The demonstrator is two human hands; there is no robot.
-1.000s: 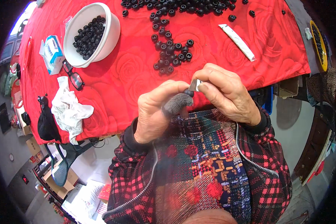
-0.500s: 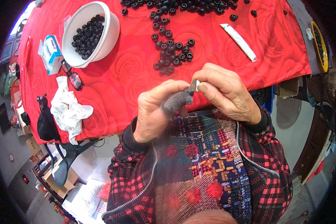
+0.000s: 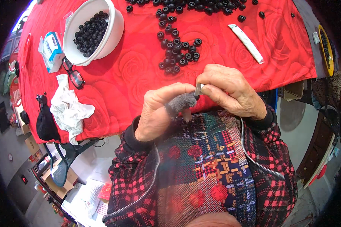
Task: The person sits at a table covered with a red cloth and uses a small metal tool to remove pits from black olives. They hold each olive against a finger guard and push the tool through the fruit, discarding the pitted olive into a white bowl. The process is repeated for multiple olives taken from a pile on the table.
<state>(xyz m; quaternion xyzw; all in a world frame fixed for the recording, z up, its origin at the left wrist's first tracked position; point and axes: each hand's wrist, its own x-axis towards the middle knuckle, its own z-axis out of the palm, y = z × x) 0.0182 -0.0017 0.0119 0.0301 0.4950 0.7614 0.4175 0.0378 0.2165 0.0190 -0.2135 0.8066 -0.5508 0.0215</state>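
Note:
In front of my chest, at the table's near edge, my left hand (image 3: 157, 106) is closed in a pinch, with a fuzzy grey finger sleeve (image 3: 181, 103) on one finger. Between its fingertips a small black round part (image 3: 196, 97) shows only a dark edge. My right hand (image 3: 234, 92) pinches a short metal blade (image 3: 197, 89) with a white wrapped end, and its tip touches or nearly touches the black part. Farther off on the red cloth lies a trail of similar black round parts (image 3: 177, 50), each with a ring-like opening.
A white bowl (image 3: 117, 32) of black parts stands at the far left. Near it are a blue-and-white box (image 3: 52, 51), glasses (image 3: 76, 78) and a white cloth (image 3: 69, 109). A long white packet (image 3: 246, 43) lies to the right; a yellow-rimmed container (image 3: 331, 62) stands at the far right.
The blade has turned to a steeper, narrower angle against the black part. Both hands stay together with only a slight shift, and the whole view has moved a little.

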